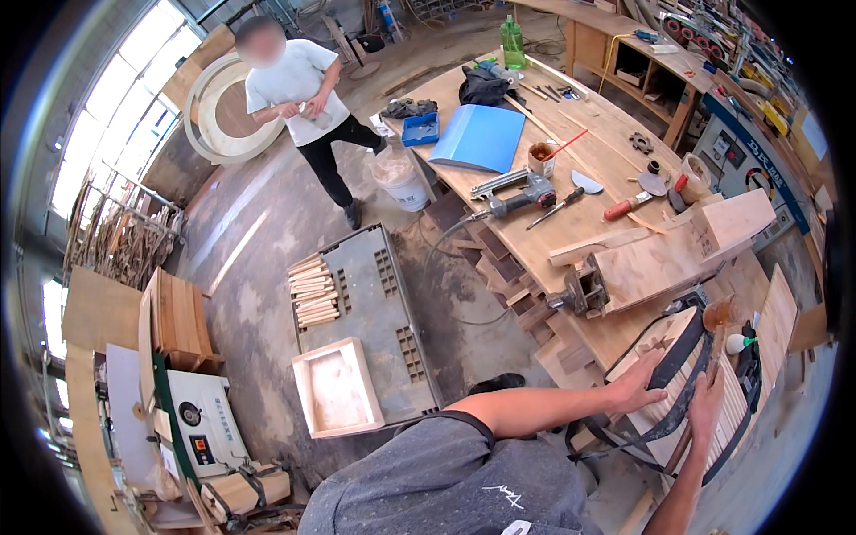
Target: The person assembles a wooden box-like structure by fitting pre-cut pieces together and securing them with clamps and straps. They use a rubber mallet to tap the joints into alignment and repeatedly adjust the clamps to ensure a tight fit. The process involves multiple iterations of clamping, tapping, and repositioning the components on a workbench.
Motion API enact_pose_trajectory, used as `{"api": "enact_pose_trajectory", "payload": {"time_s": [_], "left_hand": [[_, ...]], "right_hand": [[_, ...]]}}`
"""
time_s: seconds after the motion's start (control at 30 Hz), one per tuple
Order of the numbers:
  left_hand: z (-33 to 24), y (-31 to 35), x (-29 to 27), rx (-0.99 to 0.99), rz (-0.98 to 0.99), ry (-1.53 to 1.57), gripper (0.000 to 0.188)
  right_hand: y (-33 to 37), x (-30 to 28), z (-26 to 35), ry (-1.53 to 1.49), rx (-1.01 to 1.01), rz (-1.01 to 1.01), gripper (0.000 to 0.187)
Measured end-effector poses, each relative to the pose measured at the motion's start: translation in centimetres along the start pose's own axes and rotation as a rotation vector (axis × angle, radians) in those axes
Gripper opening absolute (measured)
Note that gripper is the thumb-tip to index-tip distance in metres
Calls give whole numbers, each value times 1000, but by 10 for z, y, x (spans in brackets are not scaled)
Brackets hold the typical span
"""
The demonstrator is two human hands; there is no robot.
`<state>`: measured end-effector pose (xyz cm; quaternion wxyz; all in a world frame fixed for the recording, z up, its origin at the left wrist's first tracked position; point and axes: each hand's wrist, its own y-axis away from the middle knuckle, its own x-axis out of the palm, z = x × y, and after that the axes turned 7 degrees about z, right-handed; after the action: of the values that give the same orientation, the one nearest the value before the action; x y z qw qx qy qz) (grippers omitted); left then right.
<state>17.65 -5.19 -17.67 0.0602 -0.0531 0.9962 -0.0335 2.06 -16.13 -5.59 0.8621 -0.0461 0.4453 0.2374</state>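
Note:
My left hand [635,382] lies on a pale wooden panel with its fingers apart. Its fingertips are close to the wide black strap [675,415] looped around the slatted wooden piece [733,406]. My right hand [706,406] is closed around a long, thin brown wooden stick [716,346], which slants across the slats. Just above the stick's upper end is an amber-coloured cup or block [721,313]; I cannot tell whether they are joined. Beside it stands a small white bottle with a green tip [738,342]. A black ratchet or clamp [751,379] sits along the right side.
The workbench [588,241] carries a nail gun [526,198], a blue folder [481,138], a glue jar [541,157] and a clamped wooden box [655,267]. A grey cart [370,303] holds a wooden tray [309,392] and sticks [312,292]. Another person [299,89] stands beyond.

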Motion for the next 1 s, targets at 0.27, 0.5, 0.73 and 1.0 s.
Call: {"api": "enact_pose_trajectory", "payload": {"time_s": [0.27, 0.5, 0.73, 1.0], "left_hand": [[-1, 6, -7, 8, 41, 9, 98], [-8, -3, -10, 171, 50, 92, 100], [-3, 6, -31, 94, 123, 28, 122], [8, 1, -24, 146, 158, -8, 128]], "right_hand": [[12, 2, 50, -70, 312, 108, 56], [7, 14, -4, 8, 71, 4, 54], [5, 9, 42, 26, 173, -34, 60], [12, -39, 57, -331, 255, -74, 48]]}}
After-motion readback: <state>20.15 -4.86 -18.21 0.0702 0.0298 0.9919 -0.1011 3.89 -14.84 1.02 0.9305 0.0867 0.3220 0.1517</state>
